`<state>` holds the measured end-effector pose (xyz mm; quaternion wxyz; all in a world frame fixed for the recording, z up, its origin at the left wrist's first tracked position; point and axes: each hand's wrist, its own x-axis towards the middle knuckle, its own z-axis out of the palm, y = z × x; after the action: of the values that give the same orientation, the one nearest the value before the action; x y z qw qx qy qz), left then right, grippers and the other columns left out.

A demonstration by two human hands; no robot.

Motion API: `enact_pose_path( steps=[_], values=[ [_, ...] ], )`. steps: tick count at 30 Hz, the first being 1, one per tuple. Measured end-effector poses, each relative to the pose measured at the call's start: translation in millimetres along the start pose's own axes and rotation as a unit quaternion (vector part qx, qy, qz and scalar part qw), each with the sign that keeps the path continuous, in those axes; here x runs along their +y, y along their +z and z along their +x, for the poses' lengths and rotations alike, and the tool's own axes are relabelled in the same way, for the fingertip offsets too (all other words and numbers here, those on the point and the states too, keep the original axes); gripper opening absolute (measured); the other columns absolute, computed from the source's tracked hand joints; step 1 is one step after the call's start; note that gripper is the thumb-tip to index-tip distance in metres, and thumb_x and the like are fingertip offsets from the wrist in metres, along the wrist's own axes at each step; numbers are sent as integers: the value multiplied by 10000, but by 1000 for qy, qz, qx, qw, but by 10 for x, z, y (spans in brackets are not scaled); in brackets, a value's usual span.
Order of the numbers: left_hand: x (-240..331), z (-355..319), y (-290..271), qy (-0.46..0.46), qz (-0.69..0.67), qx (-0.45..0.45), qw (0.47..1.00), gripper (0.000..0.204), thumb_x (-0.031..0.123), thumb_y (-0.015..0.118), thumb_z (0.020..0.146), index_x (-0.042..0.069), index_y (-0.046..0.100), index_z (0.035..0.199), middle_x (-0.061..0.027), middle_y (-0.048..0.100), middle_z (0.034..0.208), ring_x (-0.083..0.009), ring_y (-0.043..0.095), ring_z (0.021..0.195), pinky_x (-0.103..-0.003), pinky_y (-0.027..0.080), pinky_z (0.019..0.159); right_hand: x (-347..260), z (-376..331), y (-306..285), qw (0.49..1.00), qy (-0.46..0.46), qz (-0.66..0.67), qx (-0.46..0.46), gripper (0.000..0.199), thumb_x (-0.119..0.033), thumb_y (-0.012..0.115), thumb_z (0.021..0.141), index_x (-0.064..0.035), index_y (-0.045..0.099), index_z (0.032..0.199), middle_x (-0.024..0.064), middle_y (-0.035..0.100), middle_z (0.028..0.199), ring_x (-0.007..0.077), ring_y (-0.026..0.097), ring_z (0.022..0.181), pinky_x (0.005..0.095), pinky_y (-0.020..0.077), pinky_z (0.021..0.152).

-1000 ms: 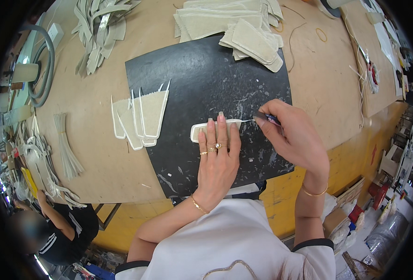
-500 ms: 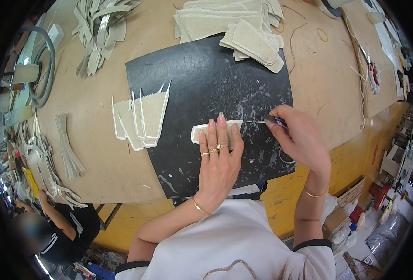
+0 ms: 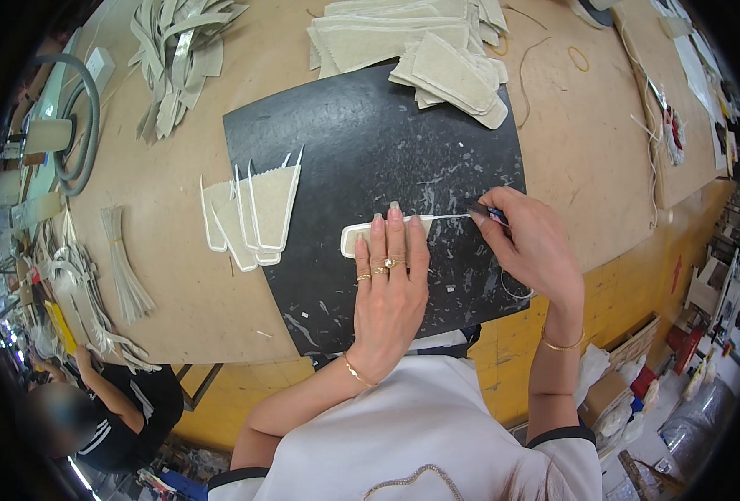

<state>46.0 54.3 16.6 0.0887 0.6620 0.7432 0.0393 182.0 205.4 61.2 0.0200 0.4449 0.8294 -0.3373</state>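
Observation:
My left hand [image 3: 391, 292] lies flat with fingers stretched over a small beige fabric piece [image 3: 353, 240] with white edging, pressing it on the black mat [image 3: 328, 142]. From the piece's top edge a thin white strip [image 3: 451, 216] runs rightward to my right hand [image 3: 537, 246]. Thumb and fingers of that hand are closed on a small dark hand tool [image 3: 485, 210] with a bit of blue; its exact kind is unclear. The tool's tip meets the strip. Several similar edged pieces [image 3: 274, 204] overlap at the mat's left edge.
Stacked beige fabric pieces [image 3: 387, 42] sit at the far side, some on the mat. Loose strips [image 3: 174, 67] and a tied strip bundle [image 3: 124, 267] lie left. Rubber band [image 3: 578, 58] and brown cord [image 3: 527, 75] are far right. Another person [image 3: 128, 417] works at lower left.
My right hand and the tool have shifted slightly left, closer to the fabric piece. My left hand still presses on the piece.

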Motion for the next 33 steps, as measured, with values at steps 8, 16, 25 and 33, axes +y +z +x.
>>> enact_pose_path(
  steps=[8, 16, 25, 33],
  values=[
    [17, 7, -24, 0, 0, -11, 1000, 630, 122, 595, 892, -13, 390, 1473, -289, 332, 1537, -428, 341, 1433, -523, 292, 1166, -6, -20, -18, 1000, -14, -9, -4, 108, -127, 645, 901, -24, 632, 931, 117, 635, 837, 307, 625, 723, 403, 470, 641],
    [18, 15, -35, 2, -3, -12, 1000, 626, 101, 586, 894, 59, 397, 1489, -301, 302, 1544, -446, 346, 1422, -534, 314, 1150, -30, -18, -2, 1000, -8, -12, 2, 104, -111, 654, 899, -28, 625, 954, 123, 610, 829, 311, 606, 719, 393, 454, 632],
    [0, 18, -52, 11, 23, 6, 1000, 627, 115, 597, 884, 116, 425, 1487, -284, 345, 1530, -421, 371, 1418, -517, 326, 1150, 317, -144, -166, 988, 24, -123, 89, 139, -162, 659, 911, -55, 629, 996, 127, 640, 912, 310, 644, 773, 398, 494, 696],
    [-170, 41, -192, -10, 25, 60, 998, 664, 129, 680, 778, 280, 544, 1410, -143, 472, 1430, -264, 504, 1137, -422, 376, 868, 430, -380, -306, 872, 133, -328, 338, 342, -215, 601, 957, -107, 596, 1282, 127, 593, 1133, 318, 635, 865, 419, 521, 740]
  ],
)
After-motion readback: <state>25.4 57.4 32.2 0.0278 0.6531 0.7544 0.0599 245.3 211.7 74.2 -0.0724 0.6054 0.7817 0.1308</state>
